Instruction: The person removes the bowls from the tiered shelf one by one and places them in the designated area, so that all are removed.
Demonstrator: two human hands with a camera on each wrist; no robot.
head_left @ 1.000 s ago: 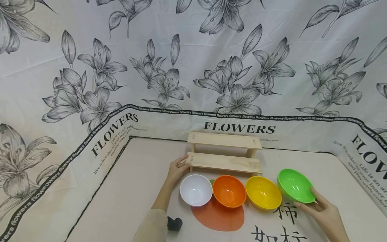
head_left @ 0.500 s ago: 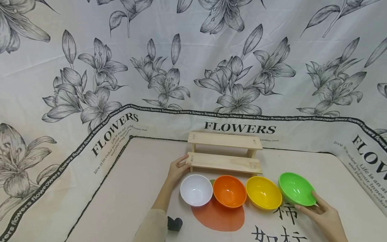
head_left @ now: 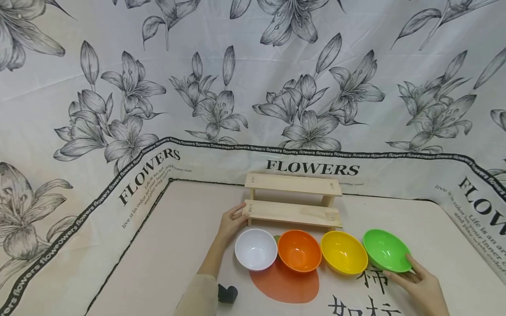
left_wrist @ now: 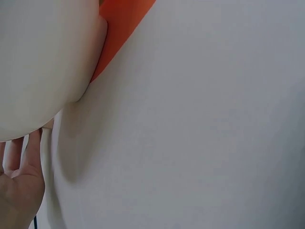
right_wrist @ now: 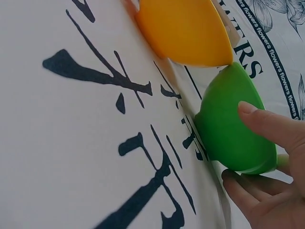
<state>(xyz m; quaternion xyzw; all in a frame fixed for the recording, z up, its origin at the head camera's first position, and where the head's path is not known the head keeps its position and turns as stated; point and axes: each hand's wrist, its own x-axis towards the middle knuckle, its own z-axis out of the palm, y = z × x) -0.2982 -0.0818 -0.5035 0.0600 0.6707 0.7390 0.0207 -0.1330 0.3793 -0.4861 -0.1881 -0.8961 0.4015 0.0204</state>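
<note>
My right hand (head_left: 421, 283) holds the green bowl (head_left: 386, 250) at its right side, thumb (right_wrist: 259, 119) on the outer wall and fingers lower down. The bowl stands at or just above the table; I cannot tell which. Its left side meets the yellow bowl (head_left: 344, 253). An orange bowl (head_left: 299, 251) and a white bowl (head_left: 256, 249) continue the row leftward. With extended fingers my left hand (head_left: 231, 224) touches the left end of the two-step wooden rack (head_left: 292, 213). In the left wrist view the white bowl (left_wrist: 43, 62) hides the fingertips.
Behind the rack hangs a white cloth (head_left: 213, 166) printed with flowers and lettering. The tabletop (head_left: 170, 245) bears a printed orange shape (head_left: 286, 285) and black characters (head_left: 373, 281). A small black object (head_left: 227, 294) lies beside my left forearm.
The green bowl has moved slightly toward me with my right hand and now lines up with the other bowls. My left hand and the rack have stayed put.
</note>
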